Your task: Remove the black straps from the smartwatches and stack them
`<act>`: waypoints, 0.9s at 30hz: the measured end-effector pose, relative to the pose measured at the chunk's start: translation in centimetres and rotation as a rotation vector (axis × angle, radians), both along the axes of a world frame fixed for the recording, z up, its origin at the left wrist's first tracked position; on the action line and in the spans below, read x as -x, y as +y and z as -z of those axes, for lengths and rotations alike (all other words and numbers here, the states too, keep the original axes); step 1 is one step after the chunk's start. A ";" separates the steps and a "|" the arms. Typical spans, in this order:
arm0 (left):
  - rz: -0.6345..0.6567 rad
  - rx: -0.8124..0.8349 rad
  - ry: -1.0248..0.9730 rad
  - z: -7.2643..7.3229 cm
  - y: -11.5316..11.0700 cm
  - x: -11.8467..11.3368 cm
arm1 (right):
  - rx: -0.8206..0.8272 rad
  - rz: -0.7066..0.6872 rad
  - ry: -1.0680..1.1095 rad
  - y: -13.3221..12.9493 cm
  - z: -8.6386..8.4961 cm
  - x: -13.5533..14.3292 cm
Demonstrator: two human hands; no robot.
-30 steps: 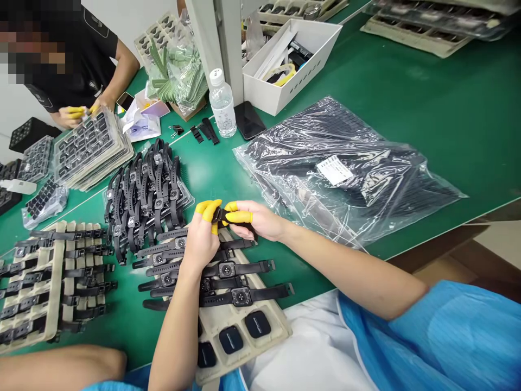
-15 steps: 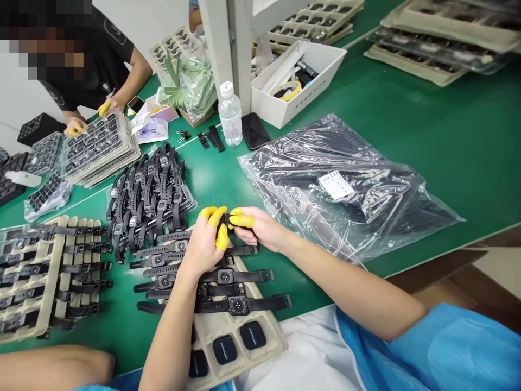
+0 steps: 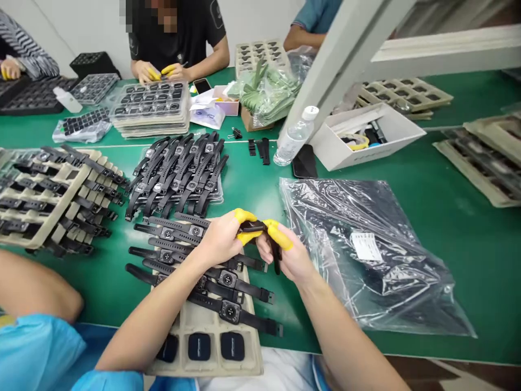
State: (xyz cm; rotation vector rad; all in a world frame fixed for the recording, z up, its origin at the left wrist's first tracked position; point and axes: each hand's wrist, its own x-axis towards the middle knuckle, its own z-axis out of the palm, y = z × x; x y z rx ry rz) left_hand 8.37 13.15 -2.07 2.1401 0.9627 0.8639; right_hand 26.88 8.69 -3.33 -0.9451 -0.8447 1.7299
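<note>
My left hand, with yellow finger covers, pinches a black watch at its left side. My right hand grips its other end, and a dark strap hangs down by the fingers. Both hands meet in the air above a beige moulded tray. On that tray lie several strapped smartwatches, backs up, across its upper part. Square watch bodies without straps sit face up in its near compartments. My left forearm covers part of the tray.
A clear bag of black straps lies on the right. Strapped watches are heaped beyond my hands, with another loaded tray at left. A water bottle, phone and white box stand near a post. Co-workers sit opposite.
My view has swung left, so the scene sits further right and more co-workers show. In my hands the watch has turned: its body and a hanging strap are now visible.
</note>
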 end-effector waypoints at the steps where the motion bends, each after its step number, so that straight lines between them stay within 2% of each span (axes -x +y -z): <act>1: -0.013 0.012 -0.062 0.0 -0.2 -0.2 | 0.001 -0.017 -0.013 -0.1 0.0 0.0; 4: -0.069 0.153 -0.317 -0.2 -0.6 -0.9 | 0.033 -0.124 -0.042 -0.4 0.2 -0.3; 8: -0.330 0.463 -0.752 -1.0 0.1 -0.4 | 0.119 -0.330 -0.128 -0.3 0.2 -1.2; 11: -0.444 0.549 -0.900 -1.1 1.0 0.4 | 0.141 -0.354 -0.193 0.0 0.1 -1.8; 17: -0.385 0.683 -0.887 -0.5 1.7 0.4 | 0.099 -0.128 -0.202 0.3 0.0 -1.9; 22: -0.489 0.576 -0.950 -0.4 2.1 0.8 | 0.037 0.132 -0.299 0.5 0.1 -1.9; 24: -0.467 0.584 -0.885 -0.1 2.0 0.7 | 0.015 0.192 -0.271 0.5 -0.1 -1.8; 27: -0.320 0.565 -0.647 0.9 1.2 -0.1 | -0.012 0.169 -0.220 -0.1 -0.7 -1.1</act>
